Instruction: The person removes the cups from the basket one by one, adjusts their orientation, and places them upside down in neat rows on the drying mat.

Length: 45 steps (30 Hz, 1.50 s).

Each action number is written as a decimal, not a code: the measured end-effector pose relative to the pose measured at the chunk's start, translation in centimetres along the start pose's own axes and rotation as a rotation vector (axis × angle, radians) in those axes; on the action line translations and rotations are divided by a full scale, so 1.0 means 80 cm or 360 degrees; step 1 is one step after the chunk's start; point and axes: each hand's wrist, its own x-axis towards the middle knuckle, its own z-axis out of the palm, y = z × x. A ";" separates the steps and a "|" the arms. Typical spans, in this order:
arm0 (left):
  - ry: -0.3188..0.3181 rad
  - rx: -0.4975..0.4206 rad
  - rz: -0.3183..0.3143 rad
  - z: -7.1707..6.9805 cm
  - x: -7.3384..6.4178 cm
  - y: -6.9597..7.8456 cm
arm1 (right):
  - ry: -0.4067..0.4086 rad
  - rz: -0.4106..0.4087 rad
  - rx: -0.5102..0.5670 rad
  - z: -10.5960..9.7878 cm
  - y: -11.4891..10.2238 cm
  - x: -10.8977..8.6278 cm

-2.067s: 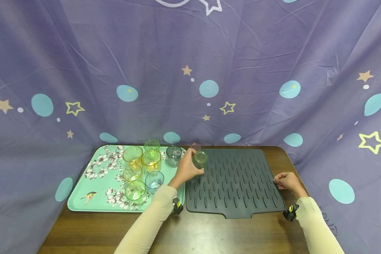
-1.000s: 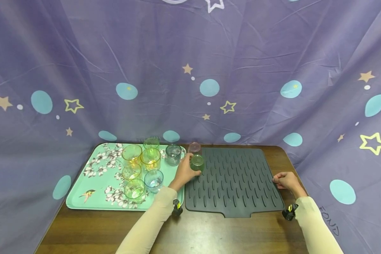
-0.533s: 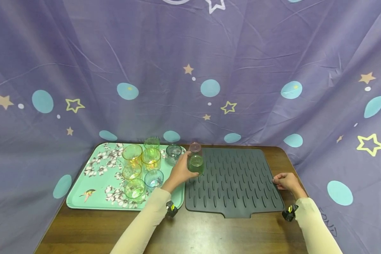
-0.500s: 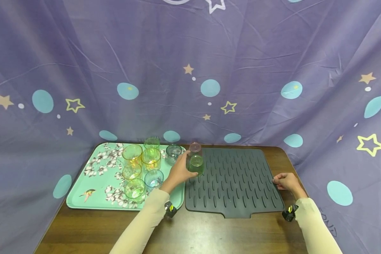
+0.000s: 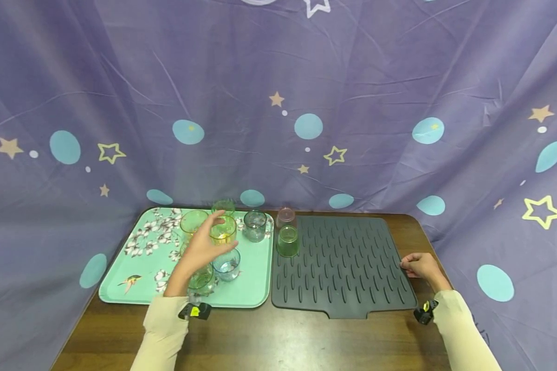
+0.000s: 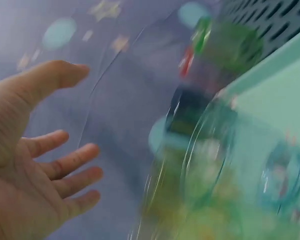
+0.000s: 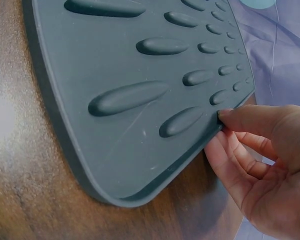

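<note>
My left hand (image 5: 203,247) is over the tray with its fingers spread, nearest the yellow glass (image 5: 223,234). In the left wrist view that hand (image 6: 45,155) holds nothing. It hides parts of the glasses behind and below it. My right hand (image 5: 420,266) pinches the right edge of the dark drying mat (image 5: 343,268); in the right wrist view the thumb lies on top and the fingers underneath. At the mat's left edge a green glass (image 5: 288,242) stands upside down. Behind it is a pink glass (image 5: 285,217), also upside down.
The mint flowered tray (image 5: 255,283) lies left of the mat on a wooden table (image 5: 306,340). It bears several glasses, among them a grey glass (image 5: 255,226), a blue glass (image 5: 226,265) and a green glass (image 5: 200,281). A purple curtain (image 5: 241,77) hangs behind.
My left hand set the green glass down on the mat in front of the pink one, let go, and moved left over the tray. My right hand has stayed at the mat's edge.
</note>
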 end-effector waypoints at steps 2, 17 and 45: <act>0.0033 -0.0117 -0.0048 -0.023 -0.010 -0.013 | -0.0001 -0.0001 -0.0006 0.000 0.000 0.000; -0.0337 -0.0270 -0.0397 -0.081 -0.086 -0.106 | -0.0018 0.0011 0.0026 0.000 0.004 0.004; -0.0461 -0.0704 -0.0247 -0.030 -0.103 -0.185 | -0.0018 0.0022 0.0024 0.000 -0.002 -0.001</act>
